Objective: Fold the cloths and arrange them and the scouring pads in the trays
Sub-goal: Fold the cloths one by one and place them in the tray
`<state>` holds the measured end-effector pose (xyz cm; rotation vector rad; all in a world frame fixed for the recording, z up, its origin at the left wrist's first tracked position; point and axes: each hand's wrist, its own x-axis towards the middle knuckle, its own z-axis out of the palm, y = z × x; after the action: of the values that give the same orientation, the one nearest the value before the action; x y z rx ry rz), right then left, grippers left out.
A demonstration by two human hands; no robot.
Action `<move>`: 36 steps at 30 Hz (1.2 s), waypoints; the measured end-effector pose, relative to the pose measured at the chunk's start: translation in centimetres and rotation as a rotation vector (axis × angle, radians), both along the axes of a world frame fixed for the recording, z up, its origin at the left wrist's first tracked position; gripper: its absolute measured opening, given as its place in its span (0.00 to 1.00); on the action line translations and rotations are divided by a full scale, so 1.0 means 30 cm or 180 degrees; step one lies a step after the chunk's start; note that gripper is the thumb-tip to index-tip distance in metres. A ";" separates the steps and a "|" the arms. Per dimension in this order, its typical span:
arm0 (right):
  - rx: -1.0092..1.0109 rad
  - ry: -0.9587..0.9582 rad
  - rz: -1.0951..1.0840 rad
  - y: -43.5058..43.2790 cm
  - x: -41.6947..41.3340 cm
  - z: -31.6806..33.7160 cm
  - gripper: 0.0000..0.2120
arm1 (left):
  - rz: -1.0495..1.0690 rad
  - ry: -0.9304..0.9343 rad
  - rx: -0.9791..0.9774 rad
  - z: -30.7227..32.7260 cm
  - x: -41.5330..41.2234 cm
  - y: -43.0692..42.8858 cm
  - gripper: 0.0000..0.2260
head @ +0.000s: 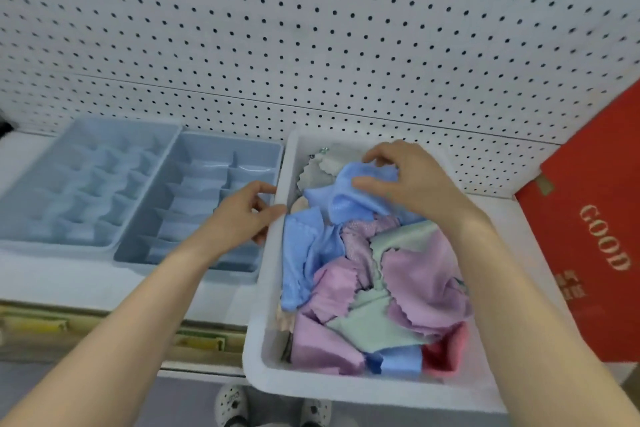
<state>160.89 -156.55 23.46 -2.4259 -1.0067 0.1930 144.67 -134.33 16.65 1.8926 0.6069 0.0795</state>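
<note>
Right hand [408, 180], fingers curled, pinches a crumpled blue cloth [360, 198] at the far end of the white bin [270, 288]. The cloth is soft and lies atop scallop-edged pink, green and blue cloths [398, 288]. Left hand [242, 215] grips the bin's left rim. Rigid, pale-blue divided trays [228, 139] lie left of the bin, nearer the left hand, long axes running away from the person.

shop shelving, white pegboard [311, 28] backing

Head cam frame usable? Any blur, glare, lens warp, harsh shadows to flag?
Head view: soft overall, left hand gripping the white bin rim and right hand pinching the blue cloth slightly smeared; wide-angle warp bows the pegboard rows; lighting flat, no hard shadows; faint sheen in the darker tray.
</note>
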 end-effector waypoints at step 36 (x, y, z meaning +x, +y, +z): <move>0.1780 0.0883 0.0723 0.128 -0.088 0.442 0.03 | -0.0435 -0.1650 -0.0761 0.543 0.077 -0.069 0.09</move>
<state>158.25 -152.72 36.72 -1.7297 -1.0395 0.2748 146.98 -136.39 32.94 1.5879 0.1254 0.3789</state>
